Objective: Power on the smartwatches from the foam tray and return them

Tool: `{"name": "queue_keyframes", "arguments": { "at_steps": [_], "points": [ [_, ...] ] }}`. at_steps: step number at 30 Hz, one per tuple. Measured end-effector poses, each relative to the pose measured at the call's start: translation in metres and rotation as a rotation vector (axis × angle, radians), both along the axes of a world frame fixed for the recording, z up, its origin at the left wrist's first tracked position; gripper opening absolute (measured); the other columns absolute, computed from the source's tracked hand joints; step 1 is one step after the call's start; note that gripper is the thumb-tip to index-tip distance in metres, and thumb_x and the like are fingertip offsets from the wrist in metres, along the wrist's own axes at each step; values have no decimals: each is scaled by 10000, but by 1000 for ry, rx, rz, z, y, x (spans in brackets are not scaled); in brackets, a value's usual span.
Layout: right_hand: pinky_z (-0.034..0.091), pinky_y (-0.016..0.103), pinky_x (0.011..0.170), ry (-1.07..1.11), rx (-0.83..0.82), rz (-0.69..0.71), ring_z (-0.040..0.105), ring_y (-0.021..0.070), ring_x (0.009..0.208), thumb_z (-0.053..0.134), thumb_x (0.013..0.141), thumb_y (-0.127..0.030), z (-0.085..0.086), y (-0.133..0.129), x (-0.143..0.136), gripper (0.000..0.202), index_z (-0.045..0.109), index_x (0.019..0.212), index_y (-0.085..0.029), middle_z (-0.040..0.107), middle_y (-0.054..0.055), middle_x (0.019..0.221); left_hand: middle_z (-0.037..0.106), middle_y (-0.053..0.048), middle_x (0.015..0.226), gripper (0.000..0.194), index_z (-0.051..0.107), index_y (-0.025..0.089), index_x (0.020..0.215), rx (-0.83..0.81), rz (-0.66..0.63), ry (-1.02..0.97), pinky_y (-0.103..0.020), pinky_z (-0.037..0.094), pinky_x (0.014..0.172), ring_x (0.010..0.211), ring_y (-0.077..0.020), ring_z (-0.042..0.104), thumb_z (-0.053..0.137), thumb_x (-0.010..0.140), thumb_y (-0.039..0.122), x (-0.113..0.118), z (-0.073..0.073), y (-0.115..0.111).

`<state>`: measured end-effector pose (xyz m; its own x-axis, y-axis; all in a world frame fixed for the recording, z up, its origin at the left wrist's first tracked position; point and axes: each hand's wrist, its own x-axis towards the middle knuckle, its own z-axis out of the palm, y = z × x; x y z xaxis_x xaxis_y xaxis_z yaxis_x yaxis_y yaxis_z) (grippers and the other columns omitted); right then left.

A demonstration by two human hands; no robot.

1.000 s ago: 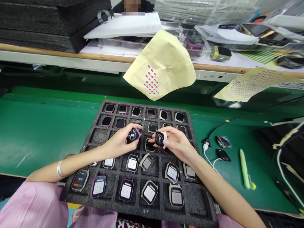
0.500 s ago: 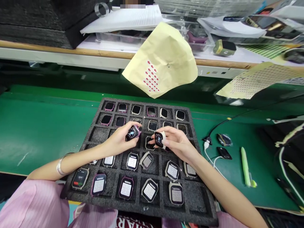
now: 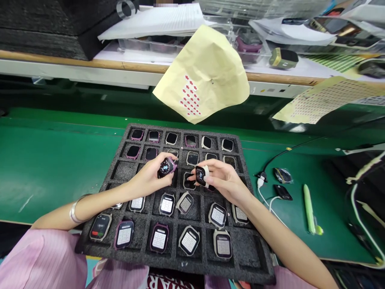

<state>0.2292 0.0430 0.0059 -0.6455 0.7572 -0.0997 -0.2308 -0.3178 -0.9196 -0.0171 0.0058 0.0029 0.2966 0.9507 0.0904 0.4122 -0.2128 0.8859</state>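
Left hand (image 3: 152,173): pinching purple watch (image 3: 165,166), just left of centre, screen lit.
Right hand (image 3: 226,180): pinching white watch (image 3: 201,176), just right of centre.
Tray (image 3: 249,253): lower centre, beneath both hands.
Pen (image 3: 308,208): right side.

On my feed, the left sleeve (image 3: 45,257) is pale pink, loose and full, its cloth lined with fine ribs or creases, and it stops short of the forearm. I see the same pink in the right sleeve (image 3: 288,277), mostly cut off by the frame. A shiny silver bangle (image 3: 73,212) circles the left forearm. Between the sleeves I get white capital lettering (image 3: 168,283) on dark cloth, only partly readable. Both the left hand (image 3: 153,172) and right hand (image 3: 221,176) are gloveless.
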Motion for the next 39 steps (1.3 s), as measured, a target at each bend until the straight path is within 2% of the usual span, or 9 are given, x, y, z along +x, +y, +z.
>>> {"name": "queue_keyframes", "arguments": {
  "at_steps": [5, 9, 15, 18, 21, 25, 30, 34, 39],
  "points": [
    [545, 377, 784, 7, 14, 8, 697, 283, 946, 741, 803, -184, 0, -1, 1, 268, 657, 1057, -191, 711, 93, 987, 566, -33, 1021, 358, 463, 193, 1177, 35, 43, -9, -278, 444, 847, 914, -158, 558, 536, 830, 140, 0, 1, 0],
    [551, 364, 751, 33, 36, 38, 695, 287, 949, 734, 813, -197, 0, -1, 4, 263, 649, 1063, -196, 705, 92, 987, 572, -28, 1001, 360, 466, 206, 1184, 36, 8, 2, -271, 454, 814, 887, -154, 563, 543, 836, 153, 1, 4, -4],
    [548, 365, 782, 13, 35, 71, 687, 286, 978, 724, 824, -178, 0, -3, 4, 264, 640, 1074, -192, 702, 94, 1009, 565, -19, 951, 331, 491, 209, 1153, -43, -4, -32, -289, 460, 808, 861, -156, 563, 567, 833, 173, 3, 6, -6],
    [543, 371, 818, 0, -8, 78, 678, 276, 1005, 708, 847, -214, 0, -2, 2, 273, 603, 1098, -193, 697, 103, 1057, 551, -22, 986, 435, 449, 217, 1207, -182, 3, -242, -312, 474, 832, 870, -153, 570, 622, 808, 192, 5, 3, -3],
    [547, 355, 829, -49, -69, 66, 685, 235, 986, 688, 866, -223, -1, 0, 0, 260, 570, 1097, -201, 685, 110, 1130, 564, -17, 931, 532, 425, 201, 1216, -415, -17, -477, -303, 509, 739, 804, -151, 596, 675, 748, 178, 9, 1, 1],
    [560, 378, 838, -83, -156, 87, 682, 228, 990, 671, 873, -241, -2, 1, 0, 404, 524, 1247, -200, 648, 128, 1218, 629, -49, 901, 484, 433, 171, 1201, -628, 17, -666, -348, 541, 732, 835, -191, 643, 625, 757, 171, 12, 1, 2],
    [543, 392, 883, -72, -207, 50, 638, 247, 1091, 626, 886, -252, -5, 0, 0, 433, 535, 1305, -187, 637, 122, 1242, 644, -69, 998, 407, 479, 192, 1159, -726, 29, -787, -425, 553, 805, 907, -215, 662, 559, 763, 143, 13, 0, 1],
    [572, 317, 760, -136, -157, -19, 688, 222, 963, 608, 856, -213, -9, 0, -1, 340, 636, 1194, -184, 680, 109, 1167, 659, -56, 945, 437, 468, 193, 1187, -748, 14, -796, -428, 540, 837, 897, -212, 673, 530, 759, 134, 15, -1, 0],
    [581, 327, 723, -232, -21, -52, 700, 222, 906, 611, 857, -234, -9, -1, 1, 331, 658, 1184, -211, 694, 87, 1142, 665, -65, 966, 482, 462, 196, 1214, -751, -21, -796, -428, 549, 816, 902, -228, 678, 541, 744, 129, 16, -5, -1]
  ]
}}
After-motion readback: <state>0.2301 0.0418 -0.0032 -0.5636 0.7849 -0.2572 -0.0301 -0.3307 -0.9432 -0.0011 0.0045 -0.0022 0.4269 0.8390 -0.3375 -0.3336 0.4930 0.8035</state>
